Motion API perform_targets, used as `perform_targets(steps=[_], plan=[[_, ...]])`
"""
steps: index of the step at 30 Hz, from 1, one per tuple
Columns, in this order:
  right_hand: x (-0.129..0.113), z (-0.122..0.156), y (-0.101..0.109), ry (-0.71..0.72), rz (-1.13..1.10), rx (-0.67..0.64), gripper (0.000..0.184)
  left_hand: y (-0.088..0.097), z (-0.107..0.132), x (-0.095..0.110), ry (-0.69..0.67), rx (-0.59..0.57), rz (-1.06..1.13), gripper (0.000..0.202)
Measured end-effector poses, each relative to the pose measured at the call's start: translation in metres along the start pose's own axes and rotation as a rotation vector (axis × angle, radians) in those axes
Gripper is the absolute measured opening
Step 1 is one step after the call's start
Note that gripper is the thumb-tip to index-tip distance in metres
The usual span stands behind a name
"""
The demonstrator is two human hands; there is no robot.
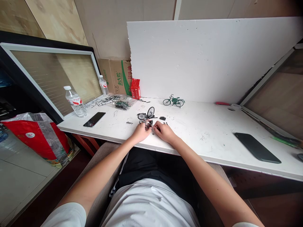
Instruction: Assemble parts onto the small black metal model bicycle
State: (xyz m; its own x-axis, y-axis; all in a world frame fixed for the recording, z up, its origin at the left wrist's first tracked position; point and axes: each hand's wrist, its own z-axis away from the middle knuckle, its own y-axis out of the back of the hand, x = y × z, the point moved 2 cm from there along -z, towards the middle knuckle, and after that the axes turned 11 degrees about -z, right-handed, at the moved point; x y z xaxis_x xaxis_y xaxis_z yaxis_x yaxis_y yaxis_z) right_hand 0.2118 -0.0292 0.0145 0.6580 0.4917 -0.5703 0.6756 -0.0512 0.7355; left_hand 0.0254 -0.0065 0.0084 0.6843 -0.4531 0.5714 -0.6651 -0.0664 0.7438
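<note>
My left hand (141, 132) is closed around a small dark model bicycle frame (148, 124), held just above the white table near its front edge. Close beside it, my right hand (163, 131) has its fingers pinched together at the frame's right side; whatever sits between them is too small to make out. Just beyond the frame are a black spoked wheel (151, 112) standing tilted and another wheel (142, 116) lying lower. A small black block-like part (162, 118) lies past my right hand.
A finished green model bicycle (174, 101) stands at the back. To the left are a bag of parts (123, 103), black part frames (101, 101), a phone (94, 119) and a water bottle (75, 102). Another dark phone (257, 147) lies on the right.
</note>
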Motion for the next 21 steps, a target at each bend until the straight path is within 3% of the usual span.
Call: perform_targets(steps=[21], plan=[[-0.0022, 0.0003, 0.0007, -0.012, 0.022, -0.003, 0.019, -0.0031, -0.0016, -0.0052, 0.005, 0.007, 0.010, 0.026]])
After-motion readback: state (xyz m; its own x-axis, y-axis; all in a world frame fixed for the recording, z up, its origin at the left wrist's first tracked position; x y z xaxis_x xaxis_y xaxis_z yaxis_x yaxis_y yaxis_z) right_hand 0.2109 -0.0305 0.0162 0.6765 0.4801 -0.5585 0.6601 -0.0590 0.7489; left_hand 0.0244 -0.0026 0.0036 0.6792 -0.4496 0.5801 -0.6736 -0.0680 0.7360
